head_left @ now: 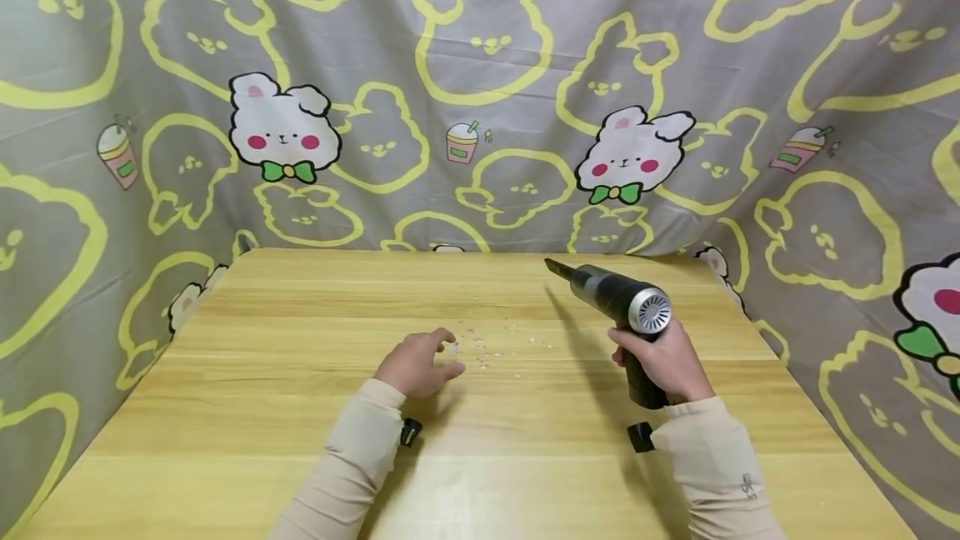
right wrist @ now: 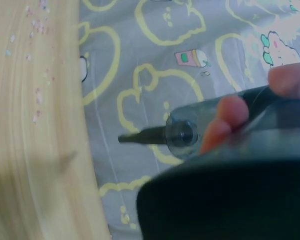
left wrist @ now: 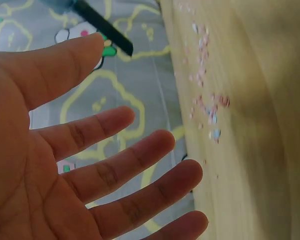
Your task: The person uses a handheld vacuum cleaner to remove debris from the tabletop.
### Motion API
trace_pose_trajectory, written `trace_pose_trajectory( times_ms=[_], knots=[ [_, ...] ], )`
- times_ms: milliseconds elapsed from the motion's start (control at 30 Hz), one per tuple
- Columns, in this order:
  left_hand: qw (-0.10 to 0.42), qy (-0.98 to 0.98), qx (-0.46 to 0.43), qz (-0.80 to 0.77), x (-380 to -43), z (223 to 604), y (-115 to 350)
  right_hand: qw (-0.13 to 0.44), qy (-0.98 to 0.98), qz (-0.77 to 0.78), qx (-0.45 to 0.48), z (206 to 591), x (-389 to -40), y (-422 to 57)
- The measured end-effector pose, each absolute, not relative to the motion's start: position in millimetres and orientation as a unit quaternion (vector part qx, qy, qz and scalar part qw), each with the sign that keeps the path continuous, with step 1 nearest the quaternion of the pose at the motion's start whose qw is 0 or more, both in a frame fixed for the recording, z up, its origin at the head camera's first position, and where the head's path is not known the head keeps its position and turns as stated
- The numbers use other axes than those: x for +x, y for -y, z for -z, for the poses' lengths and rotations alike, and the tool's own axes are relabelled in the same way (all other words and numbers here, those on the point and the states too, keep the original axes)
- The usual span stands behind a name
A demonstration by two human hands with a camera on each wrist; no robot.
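My right hand (head_left: 677, 363) grips the handle of a black handheld vacuum cleaner (head_left: 609, 292). Its narrow nozzle (right wrist: 145, 135) points forward and left, raised above the tabletop. Small pink, white and bluish scraps (left wrist: 203, 52) lie scattered over the middle of the table. Beside them on the left is my left hand (head_left: 415, 365), holding nothing, its fingers (left wrist: 150, 150) spread and fairly straight in the left wrist view. In the right wrist view, the dark handle end hides most of my right hand, leaving only some fingertips (right wrist: 233, 111) showing.
The wooden table (head_left: 262, 407) ends at a grey patterned cloth (head_left: 375, 48) that hangs behind it and on both sides. A small black device (head_left: 409, 432) sits at my left wrist, and another black device (head_left: 641, 437) at my right.
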State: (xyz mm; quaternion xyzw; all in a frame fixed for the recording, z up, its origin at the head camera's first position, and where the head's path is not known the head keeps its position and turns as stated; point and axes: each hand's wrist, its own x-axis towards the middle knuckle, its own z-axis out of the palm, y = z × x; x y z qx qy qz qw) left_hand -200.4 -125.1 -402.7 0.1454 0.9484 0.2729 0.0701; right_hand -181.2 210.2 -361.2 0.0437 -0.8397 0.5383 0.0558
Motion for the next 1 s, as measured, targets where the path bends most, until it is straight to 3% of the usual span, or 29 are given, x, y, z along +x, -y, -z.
trace_pose_trajectory(
  times_ms=[567,1000],
  knots=[
    [0.076,-0.939,0.206,-0.266,-192.1,407.9,106.9,0.006,0.795,-0.605,0.038,360.5,-181.9,-206.1],
    [0.071,-0.949,0.147,-0.269,-199.4,402.3,126.7,0.004,0.786,-0.617,0.031,363.8,-182.0,-208.1]
  ],
)
